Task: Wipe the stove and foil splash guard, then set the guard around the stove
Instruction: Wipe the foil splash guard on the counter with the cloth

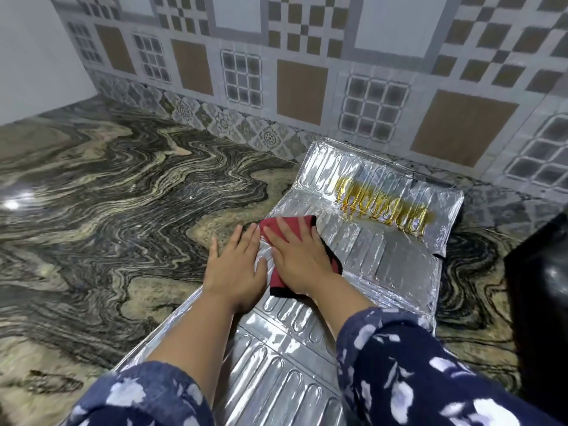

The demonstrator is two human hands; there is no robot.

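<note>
One foil splash guard point(353, 250) lies flat on the marbled counter point(107, 195), unfolded into embossed panels that run from the counter's near edge back toward the tiled wall point(307, 72). Its far panel, close to the wall, carries one yellow-brown greasy stain point(381, 201) spread across the ribs.

One red cloth point(276, 226) with a dark border rests on the guard's middle section, near the guard's left edge. Two hands are in view. The right hand point(296, 256) lies palm down on the cloth with fingers spread flat, pressing it against the foil rather than clutching it; red cloth shows past the fingertips and beside the wrist. The left hand point(236, 265) lies open and flat just beside it, its palm on the guard's left edge and its fingertips over the counter, the two hands nearly touching. The stain is beyond the right hand, toward the wall and to the right, apart from the cloth.

Both forearms come in from the near edge in dark blue sleeves point(415, 364) with a pale floral print.

One black object point(541, 287) sits at the right edge of the counter, just beside the guard; what it is cannot be told. No writing or brand can be read anywhere.
</note>
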